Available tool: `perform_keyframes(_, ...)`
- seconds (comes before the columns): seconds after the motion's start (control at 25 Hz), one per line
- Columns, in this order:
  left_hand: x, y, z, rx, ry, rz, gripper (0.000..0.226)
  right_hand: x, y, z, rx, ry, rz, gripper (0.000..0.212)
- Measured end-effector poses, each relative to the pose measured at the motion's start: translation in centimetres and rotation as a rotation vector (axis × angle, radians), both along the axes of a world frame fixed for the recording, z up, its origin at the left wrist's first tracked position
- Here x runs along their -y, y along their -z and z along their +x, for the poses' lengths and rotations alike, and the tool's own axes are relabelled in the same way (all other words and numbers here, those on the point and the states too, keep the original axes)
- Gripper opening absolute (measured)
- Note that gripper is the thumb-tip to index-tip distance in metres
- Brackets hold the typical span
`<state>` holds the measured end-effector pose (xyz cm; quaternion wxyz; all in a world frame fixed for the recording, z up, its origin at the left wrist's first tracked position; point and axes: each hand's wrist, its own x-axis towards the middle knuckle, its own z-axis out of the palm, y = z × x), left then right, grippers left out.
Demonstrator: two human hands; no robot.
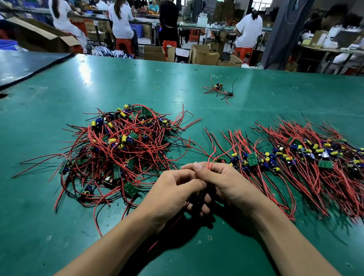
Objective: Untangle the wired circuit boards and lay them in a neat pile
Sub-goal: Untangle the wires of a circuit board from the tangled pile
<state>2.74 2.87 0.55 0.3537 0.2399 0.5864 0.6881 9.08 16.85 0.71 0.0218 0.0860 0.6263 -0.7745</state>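
The leads (212, 160) of one wired board were clamped between both hands. A red end poked up past the fingers and more wire trailed down beneath the wrists, while the board itself was hidden inside the grip. The left hand (169, 192) and right hand (223, 182) were pressed together, fingers curled round those leads.

Just left of the left hand lay the tangled heap (121, 147), boards and looping wires knotted together. Right of the right hand spread the sorted pile (302, 156), its wires combed roughly one way.

Each piece looked light, with limp, snag-prone wires and probably fragile joints, so the board's edges seemed the safer hold.

Well beyond both hands, a stray cluster (219, 90) sat on the green desk (137, 82).
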Motion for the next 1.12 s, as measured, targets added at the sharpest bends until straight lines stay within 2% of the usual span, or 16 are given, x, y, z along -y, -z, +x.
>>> perform_keyframes(0.2, -0.1, 0.2, 0.1, 0.026, -0.076, -0.021, 0.023, -1.0, -0.4, 0.1, -0.030, -0.019, 0.182, 0.042)
perform_keyframes(0.28, -0.2, 0.2, 0.0, 0.027, -0.082, -0.025, 0.021, -1.0, -0.8, 0.0, -0.050, 0.080, 0.338, 0.032)
perform_keyframes(0.4, -0.3, 0.3, -0.2, 0.021, -0.087, -0.030, 0.016, -1.1, -1.0, -0.6, -0.069, 0.231, 0.596, 0.046)
perform_keyframes(0.56, -0.3, 0.4, -0.3, 0.011, -0.066, -0.023, 0.012, -1.4, -0.4, -1.0, -0.150, 0.479, 0.669, 0.028)
perform_keyframes(0.64, -0.3, 0.3, -0.3, 0.012, -0.057, -0.025, 0.012, -1.1, 0.1, -1.2, -0.175, 0.564, 0.627, 0.033)
perform_keyframes(0.8, -0.1, 0.3, -0.3, -0.024, -0.020, -0.065, 0.021, -0.1, -0.4, -1.8, -0.062, 0.515, 0.190, 0.059)
perform_keyframes(0.88, -0.1, 0.4, -0.1, -0.050, 0.004, -0.059, 0.024, 0.1, -0.7, -1.9, -0.032, 0.493, 0.066, 0.063)
perform_keyframes(1.12, -0.4, 0.5, 0.5, -0.048, -0.027, 0.048, 0.020, 0.6, -0.5, -1.6, -0.006, 0.443, 0.037, 0.053)
